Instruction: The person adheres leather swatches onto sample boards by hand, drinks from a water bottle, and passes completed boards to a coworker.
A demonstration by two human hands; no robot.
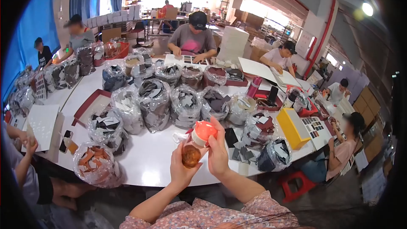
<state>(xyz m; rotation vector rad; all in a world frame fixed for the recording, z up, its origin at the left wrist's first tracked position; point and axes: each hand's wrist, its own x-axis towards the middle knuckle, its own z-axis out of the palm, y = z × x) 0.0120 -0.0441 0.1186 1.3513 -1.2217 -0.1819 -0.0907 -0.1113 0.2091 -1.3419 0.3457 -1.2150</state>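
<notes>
The bottle [191,155] tilts, its red lid [204,131] toward one o'clock; left hand [180,171] clasps the body, right hand [218,156] the lid side.

A glossy white worktop [146,161] spreads out beyond and to both sides of the hands. Well left of the left hand [181,170] stands a clear bag of orange swatches [94,162]; farther out on that side lies a shallow dark-red tray [90,107]. More swatch-filled bags [185,104] crowd together ahead of both hands. Near the right hand [218,156] lie a flat black object [231,137] and loose grey swatches [243,154], with a yellow box [292,130] farther right.
</notes>
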